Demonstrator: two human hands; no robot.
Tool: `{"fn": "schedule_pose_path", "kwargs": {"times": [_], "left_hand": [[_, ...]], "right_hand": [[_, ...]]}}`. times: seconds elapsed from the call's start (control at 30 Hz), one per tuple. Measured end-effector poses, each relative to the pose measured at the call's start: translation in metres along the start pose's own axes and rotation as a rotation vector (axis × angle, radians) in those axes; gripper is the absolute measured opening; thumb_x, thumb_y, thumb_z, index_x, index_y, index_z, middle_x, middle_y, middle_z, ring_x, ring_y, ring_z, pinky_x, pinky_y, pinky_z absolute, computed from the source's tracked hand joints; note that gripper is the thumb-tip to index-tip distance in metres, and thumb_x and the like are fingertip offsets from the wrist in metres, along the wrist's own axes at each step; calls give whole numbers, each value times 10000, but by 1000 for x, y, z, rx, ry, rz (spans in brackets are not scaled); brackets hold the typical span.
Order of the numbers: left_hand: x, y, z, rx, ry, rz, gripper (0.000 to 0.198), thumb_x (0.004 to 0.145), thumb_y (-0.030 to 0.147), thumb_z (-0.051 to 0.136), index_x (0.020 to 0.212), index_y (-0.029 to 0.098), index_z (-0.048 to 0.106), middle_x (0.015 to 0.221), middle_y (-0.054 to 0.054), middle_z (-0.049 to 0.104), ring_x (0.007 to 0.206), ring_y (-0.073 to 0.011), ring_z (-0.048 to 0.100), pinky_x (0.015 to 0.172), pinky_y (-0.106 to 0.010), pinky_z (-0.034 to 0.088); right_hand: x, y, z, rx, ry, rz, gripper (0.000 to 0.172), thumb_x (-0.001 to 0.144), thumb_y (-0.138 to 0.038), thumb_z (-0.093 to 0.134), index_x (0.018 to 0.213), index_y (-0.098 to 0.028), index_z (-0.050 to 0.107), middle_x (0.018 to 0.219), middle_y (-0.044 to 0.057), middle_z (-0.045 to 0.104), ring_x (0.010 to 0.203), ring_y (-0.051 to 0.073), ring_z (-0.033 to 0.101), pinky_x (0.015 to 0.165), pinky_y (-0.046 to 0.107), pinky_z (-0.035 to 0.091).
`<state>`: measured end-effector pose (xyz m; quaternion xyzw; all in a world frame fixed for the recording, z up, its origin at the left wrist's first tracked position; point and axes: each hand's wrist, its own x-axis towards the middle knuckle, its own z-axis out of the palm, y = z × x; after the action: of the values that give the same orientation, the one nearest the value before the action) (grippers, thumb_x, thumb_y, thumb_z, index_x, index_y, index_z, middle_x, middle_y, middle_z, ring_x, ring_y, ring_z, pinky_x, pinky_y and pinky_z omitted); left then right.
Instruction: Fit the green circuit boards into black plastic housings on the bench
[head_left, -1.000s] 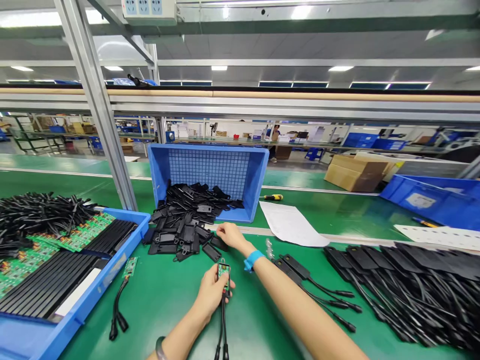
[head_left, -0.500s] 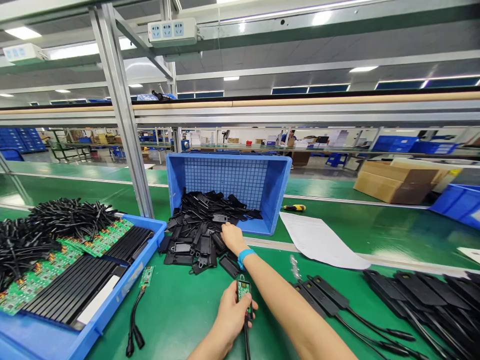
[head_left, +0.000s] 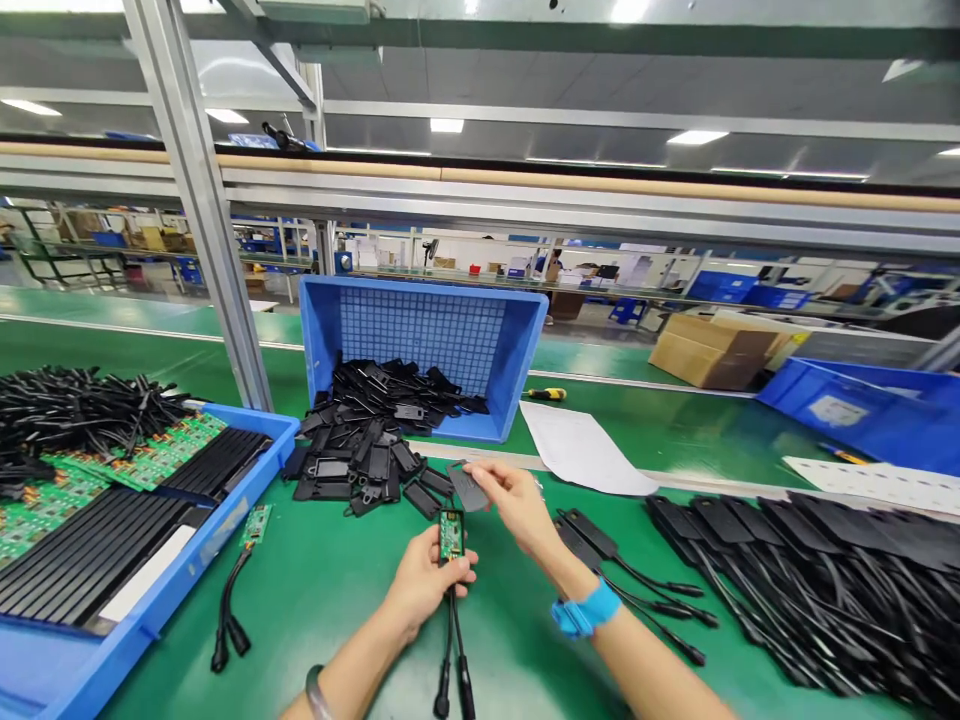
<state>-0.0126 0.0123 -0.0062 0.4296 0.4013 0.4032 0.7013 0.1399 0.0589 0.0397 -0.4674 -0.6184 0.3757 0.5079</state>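
Near the middle of the green bench, my left hand (head_left: pixel 427 580) is closed around a black plastic case with a green circuit board (head_left: pixel 451 535) showing in it. Two black cables (head_left: pixel 455 650) with connectors hang from the case toward me. Just above and to the right, my right hand (head_left: pixel 514 500) pinches a flat black case cover (head_left: pixel 468 488), held tilted and apart from the board. Beyond both hands, a heap of black case parts (head_left: pixel 375 460) spills from a blue bin (head_left: pixel 517 370) lying on its side.
At left, a blue tray (head_left: pixel 262 455) holds circuit boards with cables and black strips. One loose board (head_left: pixel 256 525) lies beside it. Cabled black cases (head_left: pixel 810 550) are piled at right. Behind them lie white paper (head_left: pixel 585 450), a screwdriver (head_left: pixel 547 394) and a cardboard box (head_left: pixel 709 350).
My right hand has come back from the heap toward my left hand, now with a black cover in its fingers. The camera view has shifted right and down.
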Motion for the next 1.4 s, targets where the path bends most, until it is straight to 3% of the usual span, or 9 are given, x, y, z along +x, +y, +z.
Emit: {"fn": "schedule_pose_path", "kwargs": {"times": [0.27, 0.4, 0.67, 0.9, 1.07, 1.17, 1.23, 1.3, 1.4], "left_hand": [[-2, -1, 0, -33, -218, 15, 694, 498, 260, 871, 1105, 127, 564, 968, -123, 678, 799, -193, 653, 701, -284, 509], [-2, -2, 0, -20, -230, 28, 686, 490, 220, 876, 1102, 128, 581, 987, -118, 671, 953, -229, 625, 802, -307, 506], [-4, -3, 5, 247, -182, 87, 451, 664, 383, 747, 1000, 125, 590, 894, -91, 652, 661, -146, 613, 538, -223, 484], [-9, -2, 10, 322, -167, 75, 414, 692, 317, 697, 1057, 156, 588, 919, -79, 661, 759, -193, 657, 610, -253, 530], [-8, -4, 13, 327, -120, 40, 387, 688, 355, 707, 984, 139, 583, 800, -74, 661, 636, -173, 657, 554, -247, 524], [-7, -7, 13, 260, -120, 87, 570, 667, 291, 738, 1180, 156, 530, 881, -74, 667, 719, -174, 659, 643, -256, 535], [-7, -10, 12, 191, -204, 75, 816, 621, 226, 768, 1346, 181, 397, 957, -77, 658, 780, -171, 646, 722, -275, 532], [-8, -11, 10, 204, -272, 59, 957, 590, 190, 770, 1421, 195, 295, 1073, -107, 625, 818, -172, 626, 721, -281, 529], [-10, -10, 7, 422, -177, 147, 915, 592, 186, 747, 1411, 190, 339, 1231, -151, 544, 876, -185, 582, 659, -265, 522]], "right_hand": [[-63, 15, 2, 264, 15, 174, 463, 704, -453, 715, 1058, -179, 596, 766, -8, 590, 570, 124, 590, 530, 254, 514], [-68, 22, 6, 232, 29, 148, 358, 739, -418, 677, 1000, -186, 599, 753, -16, 563, 563, 119, 592, 542, 255, 526], [-68, 24, 4, 151, 40, 156, 415, 792, -538, 586, 1015, -189, 562, 722, -13, 546, 532, 128, 567, 437, 219, 445], [-65, 27, 4, 171, -112, 210, 507, 845, -650, 446, 679, -179, 532, 572, -17, 511, 513, 119, 492, 478, 219, 388], [-67, 35, 9, -60, -6, 156, 511, 903, -594, 351, 657, -183, 529, 565, -12, 478, 524, 136, 472, 489, 241, 396], [-73, 30, 15, -334, 38, 29, 390, 918, -455, 385, 1057, -158, 596, 906, 83, 589, 813, 215, 571, 708, 325, 489], [-76, 24, 17, -549, 17, -33, 483, 891, -359, 458, 1320, -140, 438, 1098, 134, 538, 975, 255, 547, 831, 374, 478], [-77, 18, 14, -734, -43, -32, 543, 879, -271, 467, 1385, -106, 356, 1111, 155, 521, 985, 263, 548, 843, 375, 481], [-75, 15, 1, -1049, -75, -10, 506, 842, -172, 479, 1339, -92, 430, 1056, 162, 549, 941, 277, 557, 803, 366, 486]]}}
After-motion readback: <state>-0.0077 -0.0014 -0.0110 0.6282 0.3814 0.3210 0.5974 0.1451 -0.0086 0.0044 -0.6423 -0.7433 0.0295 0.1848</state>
